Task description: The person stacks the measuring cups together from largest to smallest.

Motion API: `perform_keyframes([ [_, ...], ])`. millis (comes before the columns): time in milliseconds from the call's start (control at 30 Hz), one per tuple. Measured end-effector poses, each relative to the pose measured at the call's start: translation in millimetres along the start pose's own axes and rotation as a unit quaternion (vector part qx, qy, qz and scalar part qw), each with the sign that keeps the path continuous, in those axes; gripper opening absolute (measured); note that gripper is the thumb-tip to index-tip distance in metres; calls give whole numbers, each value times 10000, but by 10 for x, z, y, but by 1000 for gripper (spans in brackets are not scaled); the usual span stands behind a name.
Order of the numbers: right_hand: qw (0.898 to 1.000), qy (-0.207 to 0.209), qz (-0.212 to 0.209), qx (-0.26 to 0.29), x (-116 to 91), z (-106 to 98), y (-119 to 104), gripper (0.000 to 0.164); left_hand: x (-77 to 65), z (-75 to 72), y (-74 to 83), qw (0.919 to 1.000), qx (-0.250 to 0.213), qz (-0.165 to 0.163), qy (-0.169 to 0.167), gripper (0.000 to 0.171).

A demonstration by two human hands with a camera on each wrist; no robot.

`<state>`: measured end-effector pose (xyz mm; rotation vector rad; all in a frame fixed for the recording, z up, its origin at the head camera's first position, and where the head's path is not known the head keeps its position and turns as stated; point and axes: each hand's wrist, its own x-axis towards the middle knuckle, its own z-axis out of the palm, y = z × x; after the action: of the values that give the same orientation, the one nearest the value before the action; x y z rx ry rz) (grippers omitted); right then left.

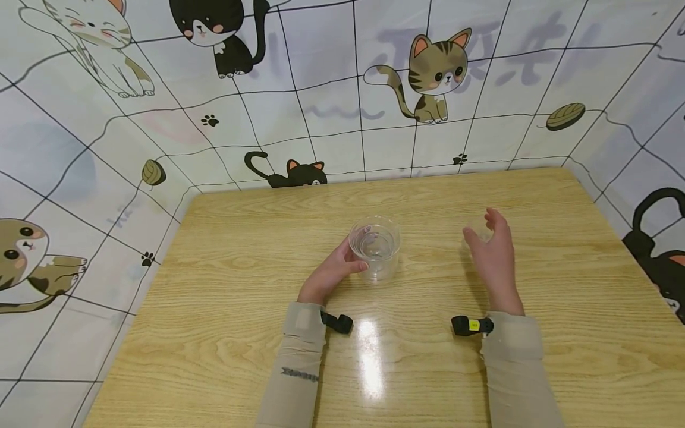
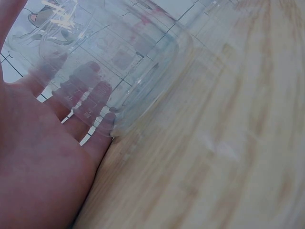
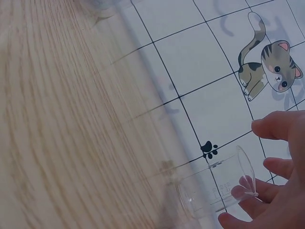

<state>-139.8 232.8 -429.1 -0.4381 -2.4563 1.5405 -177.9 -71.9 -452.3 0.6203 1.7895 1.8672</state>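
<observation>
A large clear beaker point(image 1: 377, 252) stands on the wooden table, with what looks like clear liquid or an inner wall showing inside its rim. My left hand point(image 1: 333, 271) holds it from the left, thumb on the near side and fingers round the far side. In the left wrist view those fingers show through the transparent wall point(image 2: 128, 62). My right hand point(image 1: 495, 255) is beside a small clear beaker point(image 3: 217, 188) with fine measuring marks. Thumb and fingers are spread apart around its rim, the fingertips right at the wall.
The wooden table point(image 1: 241, 333) is backed by a white cloth point(image 1: 332, 113) with a grid and cartoon cats, which also rises at both sides. Black straps point(image 1: 337, 323) with small cameras sit at both wrists. A bright reflection lies on the table between the forearms.
</observation>
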Motion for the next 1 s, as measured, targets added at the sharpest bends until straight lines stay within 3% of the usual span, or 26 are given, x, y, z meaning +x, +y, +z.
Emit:
perform_keyframes([
  [400,9999,-13,14,-153,11,6,31,69,-6,2,14,9999,25,62,-79,86],
  [667,9994,-266,-20,-204,15,0,29,67,-11,-11,16,9998,188,-56,-2,77],
  [1000,9981,-539,-202,-232,17,14,29,68,-2,-20,-6,9998,164,-67,-22,80],
])
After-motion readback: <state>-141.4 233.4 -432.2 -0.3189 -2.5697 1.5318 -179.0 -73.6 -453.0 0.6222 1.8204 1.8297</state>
